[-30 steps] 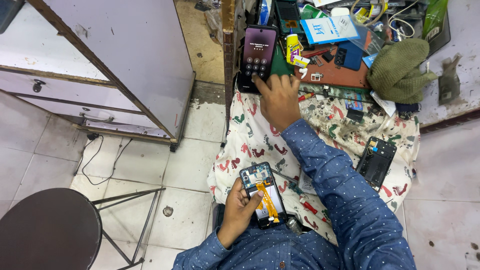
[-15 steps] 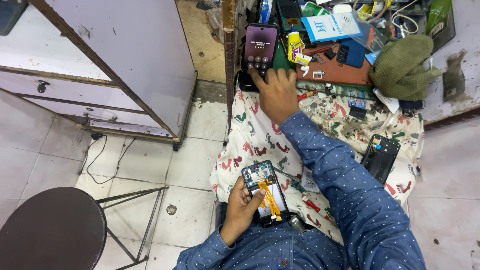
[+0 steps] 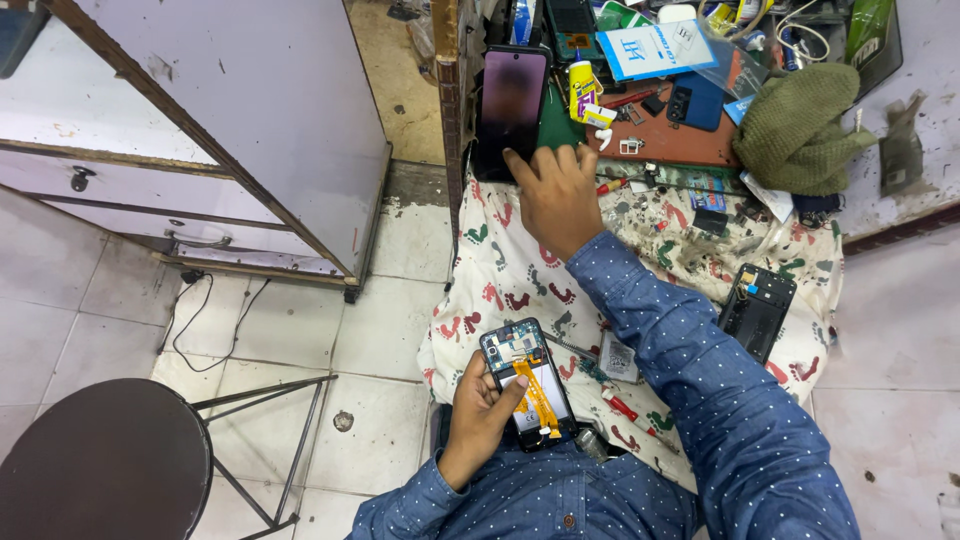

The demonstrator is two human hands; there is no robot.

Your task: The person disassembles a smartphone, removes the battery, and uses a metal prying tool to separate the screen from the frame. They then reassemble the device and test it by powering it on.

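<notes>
My left hand (image 3: 478, 415) holds an opened phone (image 3: 528, 382) over my lap, its back off, with an orange flex cable running down its middle. My right hand (image 3: 556, 192) reaches forward with the arm stretched out. Its fingertips rest on the lower edge of a second phone (image 3: 511, 103) with a dark purple screen, which lies at the bench edge. Whether the fingers grip that phone or only touch it is unclear.
A white cloth with red and green footprints (image 3: 510, 270) covers my lap. On it lie a black phone back frame (image 3: 757, 308) and a red-handled tool (image 3: 618, 404). The bench holds a glue bottle (image 3: 582, 88), an olive cloth (image 3: 802, 130) and small parts. A round stool (image 3: 100, 465) stands lower left.
The second phone's screen, lit with icons before, now shows dark purple. My right hand stays at its lower edge. The left hand keeps the opened phone still.
</notes>
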